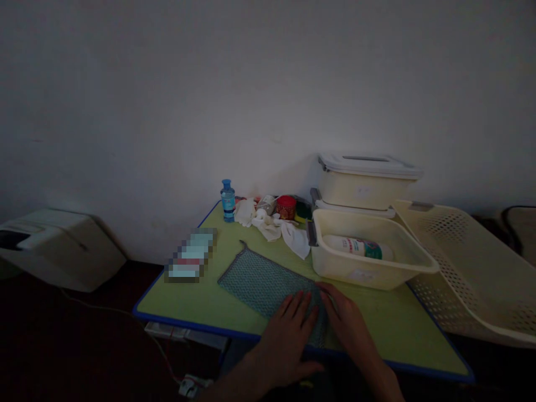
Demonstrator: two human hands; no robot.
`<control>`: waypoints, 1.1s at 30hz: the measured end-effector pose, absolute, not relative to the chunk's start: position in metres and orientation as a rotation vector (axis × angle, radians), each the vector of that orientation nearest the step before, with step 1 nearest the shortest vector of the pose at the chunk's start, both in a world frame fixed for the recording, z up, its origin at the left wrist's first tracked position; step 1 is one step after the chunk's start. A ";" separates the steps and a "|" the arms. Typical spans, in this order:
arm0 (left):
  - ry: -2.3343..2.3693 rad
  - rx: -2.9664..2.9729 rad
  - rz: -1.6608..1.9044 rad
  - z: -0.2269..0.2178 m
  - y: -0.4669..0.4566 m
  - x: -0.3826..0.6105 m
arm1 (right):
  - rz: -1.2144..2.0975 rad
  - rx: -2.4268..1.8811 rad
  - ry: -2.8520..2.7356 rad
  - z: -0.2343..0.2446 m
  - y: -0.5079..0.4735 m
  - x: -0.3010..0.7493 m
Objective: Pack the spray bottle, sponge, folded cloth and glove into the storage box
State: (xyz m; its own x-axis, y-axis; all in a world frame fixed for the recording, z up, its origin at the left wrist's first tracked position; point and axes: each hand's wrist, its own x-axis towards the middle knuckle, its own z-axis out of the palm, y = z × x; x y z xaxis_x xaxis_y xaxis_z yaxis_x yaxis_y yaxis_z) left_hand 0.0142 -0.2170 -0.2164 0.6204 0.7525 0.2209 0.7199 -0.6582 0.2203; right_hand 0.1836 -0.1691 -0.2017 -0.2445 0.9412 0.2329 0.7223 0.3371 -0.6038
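Observation:
A blue-green mesh cleaning cloth (255,274) with a dark border and a small hanging loop at its far left corner lies on the green table. My left hand (288,329) rests flat on its near right part, fingers spread and pointing away from me. At the cloth's right edge, my right hand (341,312) has its fingers bent against the far right corner, and they appear to pinch the border. Part of the cloth beneath both hands is hidden.
Right of the cloth stands an open cream bin (372,279) with a white bottle (355,245) inside. Lidded boxes (368,181) are stacked behind it, beside a perforated basket (469,279). A blue bottle (228,201), white rags (268,226) and a pixelated flat object (190,257) are also on the table (201,310).

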 end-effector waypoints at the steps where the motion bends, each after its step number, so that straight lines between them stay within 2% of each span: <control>1: 1.252 2.710 0.458 -0.217 -0.220 0.014 | 0.522 -1.452 -2.050 -0.202 -0.169 0.183; 5: 1.305 2.613 0.497 -0.221 -0.230 0.017 | 0.567 -1.436 -2.080 -0.202 -0.169 0.181; 9: 1.291 2.540 0.523 -0.223 -0.232 0.018 | 0.752 -1.311 -2.199 -0.191 -0.177 0.183; 14: 1.210 2.310 0.601 -0.206 -0.231 0.013 | 0.935 -1.120 -2.337 -0.169 -0.192 0.195; 20: 1.157 1.686 0.821 -0.183 -0.236 0.000 | 0.887 -1.276 -2.367 -0.168 -0.182 0.208; 27: 1.065 0.795 0.926 -0.190 -0.241 -0.003 | 0.752 -1.302 -2.218 -0.168 -0.175 0.208; 33: 1.215 0.824 0.984 -0.182 -0.249 -0.016 | 0.886 -1.184 -2.241 -0.151 -0.175 0.192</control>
